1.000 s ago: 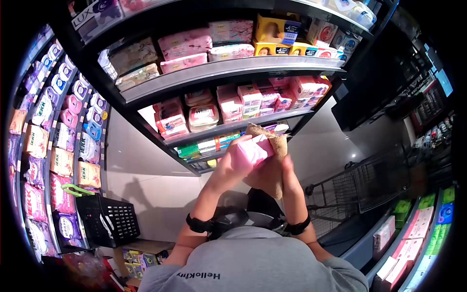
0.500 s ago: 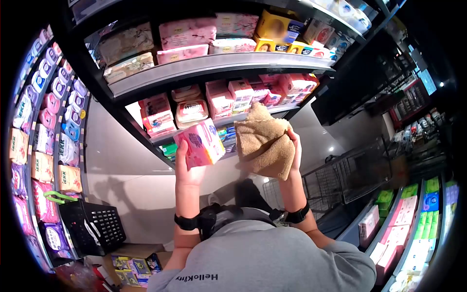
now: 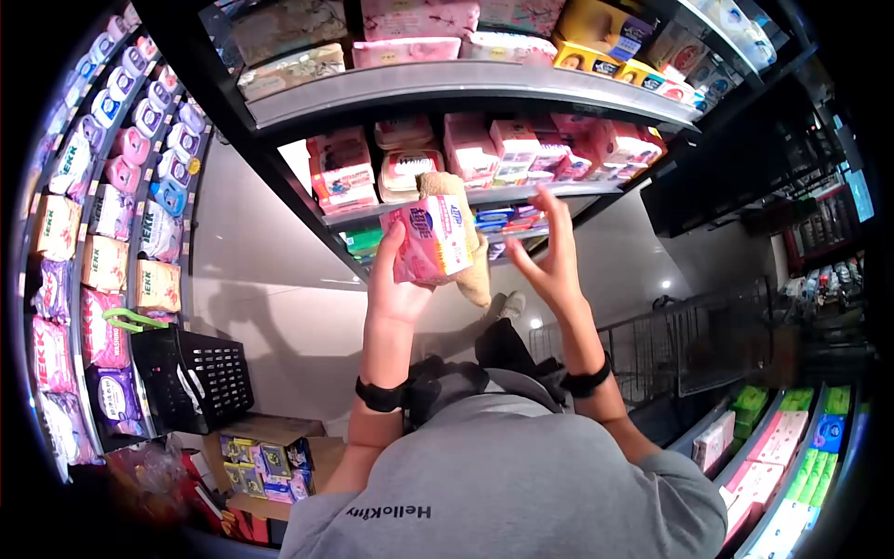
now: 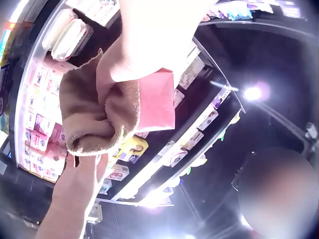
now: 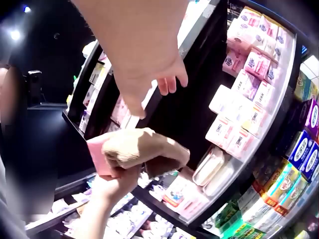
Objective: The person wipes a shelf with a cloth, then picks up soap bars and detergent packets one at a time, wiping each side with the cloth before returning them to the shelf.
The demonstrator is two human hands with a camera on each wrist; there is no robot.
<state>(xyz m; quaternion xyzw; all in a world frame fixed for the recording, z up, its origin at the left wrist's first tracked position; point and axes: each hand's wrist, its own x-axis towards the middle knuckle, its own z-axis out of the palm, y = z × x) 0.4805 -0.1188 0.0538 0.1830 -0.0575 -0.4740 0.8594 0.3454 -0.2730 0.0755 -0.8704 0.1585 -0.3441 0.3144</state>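
Observation:
My left hand [image 3: 399, 279] holds a pink wrapped pack [image 3: 430, 239] up in front of the middle shelf [image 3: 559, 191]. A brown cloth [image 3: 475, 272] is bunched behind the pack in the same grip. In the left wrist view the fingers curl round the brown cloth [image 4: 92, 117] and the pink pack [image 4: 158, 102]. My right hand [image 3: 549, 252] is raised just right of the pack, fingers spread, holding nothing. The right wrist view shows that open right hand [image 5: 149, 74] above the cloth [image 5: 144, 149].
Shelves of pink tissue and pad packs [image 3: 484, 149] fill the front, with more packs on the left rack [image 3: 102, 242]. A black basket [image 3: 191, 377] hangs at the left above a cardboard box [image 3: 265, 456] of goods. A wire shopping cart [image 3: 689, 345] stands at the right.
The brown cloth has gone from my right hand to my left, behind the pink pack. My right hand has let go and opened. The pack has risen toward the shelf.

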